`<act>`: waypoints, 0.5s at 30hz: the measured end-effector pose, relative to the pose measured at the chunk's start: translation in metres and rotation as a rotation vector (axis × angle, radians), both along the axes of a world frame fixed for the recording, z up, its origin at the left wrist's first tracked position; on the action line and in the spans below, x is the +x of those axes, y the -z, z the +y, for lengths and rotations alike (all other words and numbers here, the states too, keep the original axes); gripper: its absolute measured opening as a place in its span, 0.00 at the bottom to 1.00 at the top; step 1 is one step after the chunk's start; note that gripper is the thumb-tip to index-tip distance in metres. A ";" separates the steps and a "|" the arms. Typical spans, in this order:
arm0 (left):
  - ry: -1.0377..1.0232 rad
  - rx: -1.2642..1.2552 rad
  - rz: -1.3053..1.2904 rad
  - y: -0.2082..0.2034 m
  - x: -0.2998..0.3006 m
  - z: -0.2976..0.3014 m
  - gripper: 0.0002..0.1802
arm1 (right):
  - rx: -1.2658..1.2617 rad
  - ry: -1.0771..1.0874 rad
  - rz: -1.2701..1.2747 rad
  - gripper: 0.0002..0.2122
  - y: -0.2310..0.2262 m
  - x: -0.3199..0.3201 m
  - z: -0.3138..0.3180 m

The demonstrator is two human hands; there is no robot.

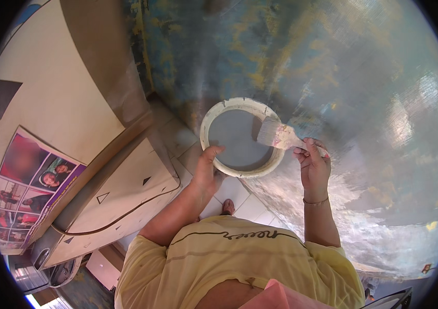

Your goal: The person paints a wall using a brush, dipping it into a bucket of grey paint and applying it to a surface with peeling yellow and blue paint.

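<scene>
Head view: left hand is holding the round white bucket at its near-left rim, thumb hooking over the edge toward the inside, other fingers going under the outer wall and mostly hiding; grip is closing around the rim, exact finger placement can't be told. Right hand is pinching the paintbrush by its handle, thumb against fingers, handle end poking out past them on the right.

Brush is lying crosswise over the bucket's right side: wide flat bristles are pointing left, sitting above the gray paint, paint-smeared body crossing over the rim. Whether brush is touching rim or paint, can't tell. Bucket is sitting in front of the torso, around the middle of the view, opening facing up; paint is filling the visible inside, dried smears are marking the rim. What is supporting it from below isn't clear.

Right wrist is wearing a thin bracelet. Person is wearing a yellow shirt with dark lines and script lettering. Patchy gray, blue and yellow wall is spreading ahead and to the right, bright glare showing on it. To the left, pale furniture with dark triangles is standing; a photo-grid poster is hanging on it, a dark cable is curving along lower down. One foot is showing below the bucket on light floor tiles.
</scene>
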State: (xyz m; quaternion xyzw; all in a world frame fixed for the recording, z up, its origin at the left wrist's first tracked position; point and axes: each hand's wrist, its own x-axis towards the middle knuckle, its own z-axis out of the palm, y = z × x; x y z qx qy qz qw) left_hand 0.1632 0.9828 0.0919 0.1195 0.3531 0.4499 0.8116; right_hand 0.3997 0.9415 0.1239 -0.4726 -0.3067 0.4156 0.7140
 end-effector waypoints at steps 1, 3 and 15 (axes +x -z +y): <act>0.006 0.011 -0.009 0.002 0.001 0.004 0.32 | 0.001 0.005 0.000 0.08 0.003 0.004 0.001; 0.014 0.022 -0.019 0.003 0.003 0.009 0.32 | -0.021 0.019 0.173 0.08 0.008 0.011 0.004; 0.012 0.019 0.019 0.011 0.011 0.015 0.31 | -0.143 0.011 0.532 0.07 0.042 0.030 0.002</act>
